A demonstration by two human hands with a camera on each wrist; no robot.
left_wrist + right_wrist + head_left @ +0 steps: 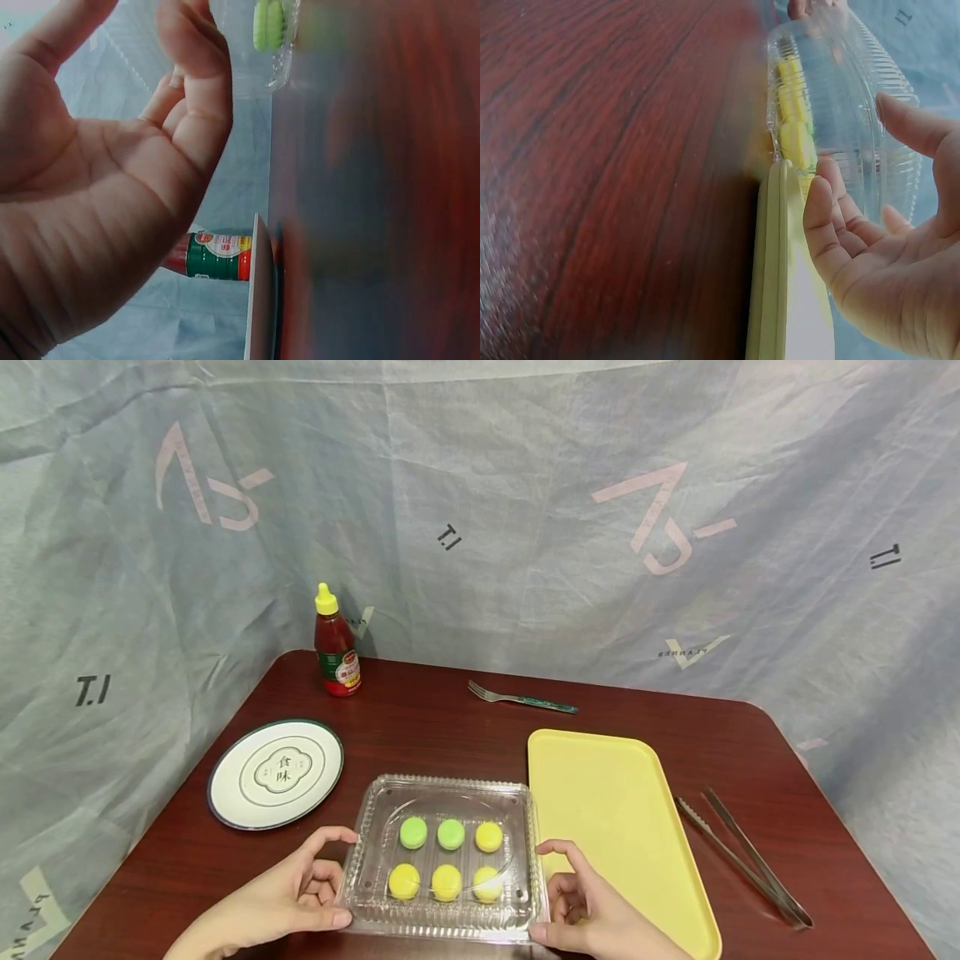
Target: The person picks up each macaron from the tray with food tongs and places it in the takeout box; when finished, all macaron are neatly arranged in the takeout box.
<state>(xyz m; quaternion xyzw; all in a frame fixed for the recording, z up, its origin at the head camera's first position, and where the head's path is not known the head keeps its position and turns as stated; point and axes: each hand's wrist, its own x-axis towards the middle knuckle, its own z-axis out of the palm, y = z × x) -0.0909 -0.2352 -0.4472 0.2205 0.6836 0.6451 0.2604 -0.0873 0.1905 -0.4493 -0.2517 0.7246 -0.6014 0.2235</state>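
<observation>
A clear plastic clamshell box (448, 927) stands near the table's front, its domed lid down. Inside lie two rows of macarons: two green ones, such as the green macaron (412, 832), and several yellow ones, such as the yellow macaron (446, 882). My left hand (300, 889) holds the box's left side, with thumb at the near corner and index finger farther back. On the opposite side, my right hand (581, 902) grips the edge the same way. The right wrist view shows the right thumb against the lid (847, 97); the other fingers are curled beside the box.
Right of the box lies a yellow tray (615, 810), close to its edge, with metal tongs (750, 860) beyond. A white plate (277, 802) sits at the left. Farther back are a ketchup bottle (337, 652) and a fork (525, 699). Grey cloth (480, 485) hangs behind the table.
</observation>
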